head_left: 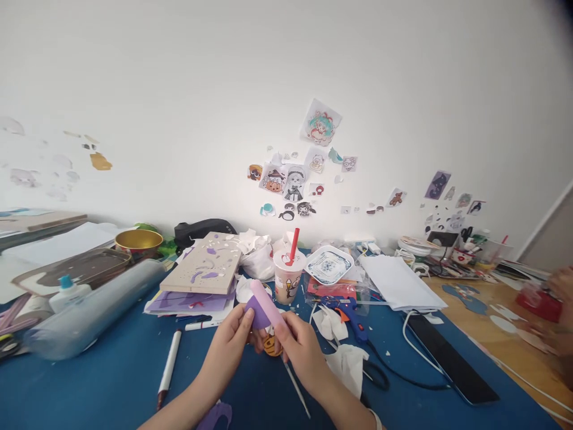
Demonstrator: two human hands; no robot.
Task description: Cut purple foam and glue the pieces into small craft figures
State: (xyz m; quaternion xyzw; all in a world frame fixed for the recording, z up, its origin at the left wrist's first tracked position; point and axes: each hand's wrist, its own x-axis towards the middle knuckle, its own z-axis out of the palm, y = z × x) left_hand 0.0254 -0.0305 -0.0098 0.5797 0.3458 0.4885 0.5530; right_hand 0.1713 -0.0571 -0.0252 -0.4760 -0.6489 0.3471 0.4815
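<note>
Between my hands is a purple piece, seemingly paper, with a pink strip [264,304] along its upper right edge. My left hand [233,331] pinches its purple left side between thumb and fingers. On the other side, my right hand [299,340] grips the lower end of the pink strip. Under the piece, between the hands, a round orange and dark item [271,345] shows in part. A thin pale stick [296,388] slants out below my right hand; its upper end is hidden. Just behind stands a lidded drink cup [286,286] with a red straw.
A blue glue gun [351,313] with a black cable lies right of the hands, near crumpled tissue [349,364] and scissors [376,376]. A phone [452,358] is at right, a marker [170,364] at left. Another person's hand [561,292] appears at the far right.
</note>
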